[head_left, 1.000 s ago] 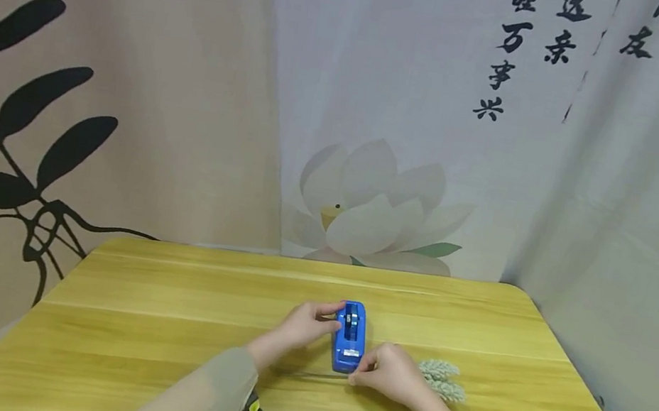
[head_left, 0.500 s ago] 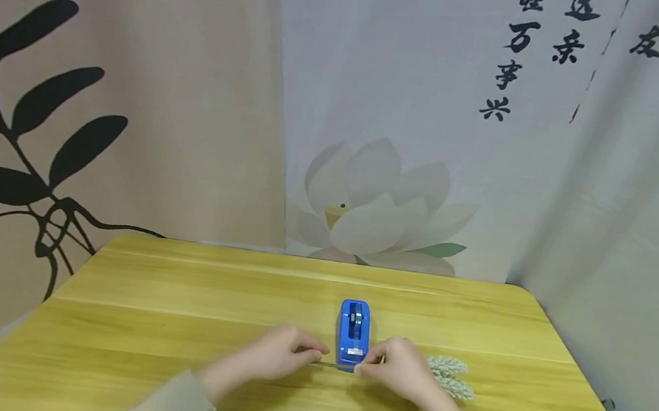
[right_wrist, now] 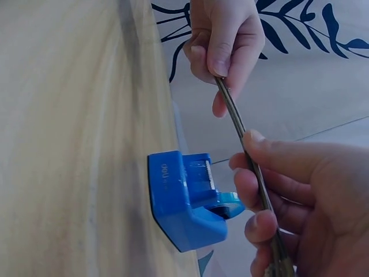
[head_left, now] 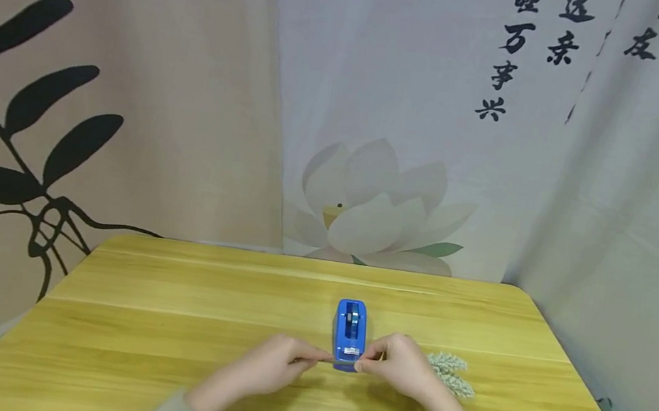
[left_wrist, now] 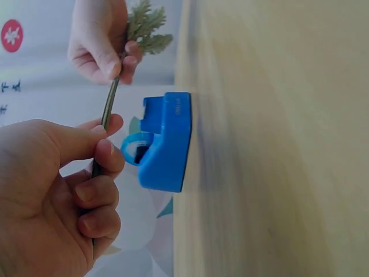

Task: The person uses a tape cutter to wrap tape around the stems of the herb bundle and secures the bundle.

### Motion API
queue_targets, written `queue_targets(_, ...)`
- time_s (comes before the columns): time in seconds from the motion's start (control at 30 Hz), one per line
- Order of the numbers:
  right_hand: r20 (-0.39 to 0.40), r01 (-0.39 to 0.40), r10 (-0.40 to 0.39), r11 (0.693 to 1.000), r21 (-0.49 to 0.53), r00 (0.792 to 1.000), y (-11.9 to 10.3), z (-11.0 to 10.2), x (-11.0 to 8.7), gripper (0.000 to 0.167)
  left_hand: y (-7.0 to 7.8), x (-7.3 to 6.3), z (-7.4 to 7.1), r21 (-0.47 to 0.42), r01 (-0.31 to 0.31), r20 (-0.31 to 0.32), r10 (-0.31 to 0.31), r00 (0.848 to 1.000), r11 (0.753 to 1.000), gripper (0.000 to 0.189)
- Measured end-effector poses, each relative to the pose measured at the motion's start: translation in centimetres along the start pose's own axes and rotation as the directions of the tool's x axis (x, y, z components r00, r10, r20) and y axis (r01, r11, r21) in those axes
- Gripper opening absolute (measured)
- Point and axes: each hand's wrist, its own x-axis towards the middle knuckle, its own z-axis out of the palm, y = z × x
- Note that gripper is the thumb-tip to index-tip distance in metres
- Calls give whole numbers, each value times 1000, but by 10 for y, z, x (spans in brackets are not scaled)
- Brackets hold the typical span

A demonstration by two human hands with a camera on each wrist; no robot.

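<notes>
A bundle of thin stems (right_wrist: 235, 112) with pale green leafy heads (head_left: 450, 374) is stretched between both hands, raised above the table. My left hand (head_left: 277, 364) pinches the bare stem end between thumb and fingers. Closer to the leafy heads, my right hand (head_left: 401, 366) grips the same stems with thumb and curled fingers. Just beyond the stems stands a blue tape dispenser (head_left: 350, 331) on the table, its roll of tape (left_wrist: 136, 149) and toothed cutter (right_wrist: 209, 174) visible. Neither hand touches the dispenser in the wrist views.
The wooden table (head_left: 173, 296) spreads out around the hands and dispenser. Behind it hangs a curtain (head_left: 385, 99) printed with a lotus, dark leaves and writing.
A second ago my left hand was at the dispenser's left side. It has since come back toward me and taken hold of the stem end. The right hand keeps its grip, slightly raised.
</notes>
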Motion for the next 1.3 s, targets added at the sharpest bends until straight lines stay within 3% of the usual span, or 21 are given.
queue_targets(0.2,5,5,-5,1000,23,1000,-3,-3,1,6,-1,-1,-4,-46,20,-4,-20,1000,999,27)
queue_targets(0.43,-9,60,-60,998,-17,998,-4,-2,0,21,-3,-3,-7,-67,39,-1,-39,999,997,27)
queue_targets(0.7,9,122,-122,992,14,992,-7,0,-1,12,-6,-4,-10,-100,57,8,-56,998,993,27)
queue_targets(1.03,10,105,-105,994,4,994,-10,1,0,10,-8,-4,-10,-119,74,17,-72,997,990,29)
queue_targets(1.3,67,98,-94,994,-48,993,-11,1,0,14,-9,-4,-9,-102,55,16,-53,998,993,28)
